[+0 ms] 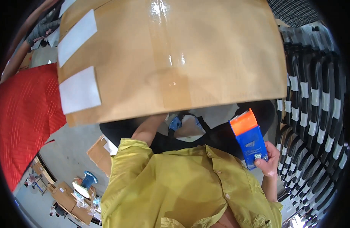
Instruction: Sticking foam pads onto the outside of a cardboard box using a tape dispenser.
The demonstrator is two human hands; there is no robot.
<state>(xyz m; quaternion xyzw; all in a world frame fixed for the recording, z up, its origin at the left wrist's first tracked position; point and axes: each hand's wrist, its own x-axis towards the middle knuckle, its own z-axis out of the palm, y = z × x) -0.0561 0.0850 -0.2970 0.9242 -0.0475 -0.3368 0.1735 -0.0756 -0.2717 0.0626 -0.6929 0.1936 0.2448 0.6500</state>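
Note:
A large brown cardboard box (220, 57) fills the upper part of the head view, with clear tape down its middle and white paper sheets (80, 93) along its left side. My left hand (159, 119) reaches in under the box's near edge. The box hides its fingers, so their shape does not show. Out to the right, my right hand (271, 159) grips a blue tape dispenser (251, 148) by its lower end. Its orange head, with a toothed metal edge, points up toward the box's near right corner, apart from it.
Stacked black frames with white wraps (315, 98) line the right side. Red fabric (28, 114) hangs at the left, near another person's arm (17, 62). Opened cartons (66, 197) and a blue-based stool-like object (89, 178) stand on the floor at lower left.

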